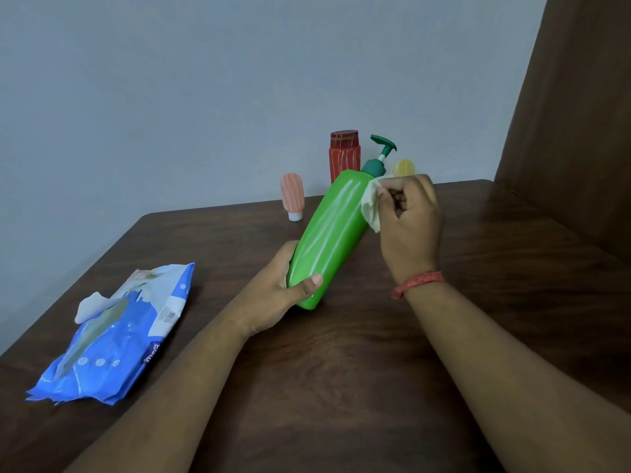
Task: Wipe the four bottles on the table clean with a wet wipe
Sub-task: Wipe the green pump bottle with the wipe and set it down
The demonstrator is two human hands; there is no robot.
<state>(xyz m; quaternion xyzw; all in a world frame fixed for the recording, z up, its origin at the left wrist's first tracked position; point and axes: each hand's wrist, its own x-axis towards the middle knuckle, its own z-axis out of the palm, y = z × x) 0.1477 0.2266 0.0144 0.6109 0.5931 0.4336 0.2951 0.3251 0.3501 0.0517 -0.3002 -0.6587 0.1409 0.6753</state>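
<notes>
Step one of four: left hand (pixel 273 295) grip wraps green pump bottle (pixel 333 233) base, tilted over bench (pixel 341 370); right hand (pixel 408 213) grip pinches wet wipe (pixel 370 208) at shoulder. Next: wipe downward, rotate.

We look down on a dark wooden table (pixel 341 387) set against a plain pale grey-blue wall (pixel 205 80), brown wooden furniture panel (pixel 573 114) at right.

A plain room: dark wooden table (pixel 341 387) against bare grey wall (pixel 170 97)

Dim, even light; edges perhaps slightly warped.
</notes>
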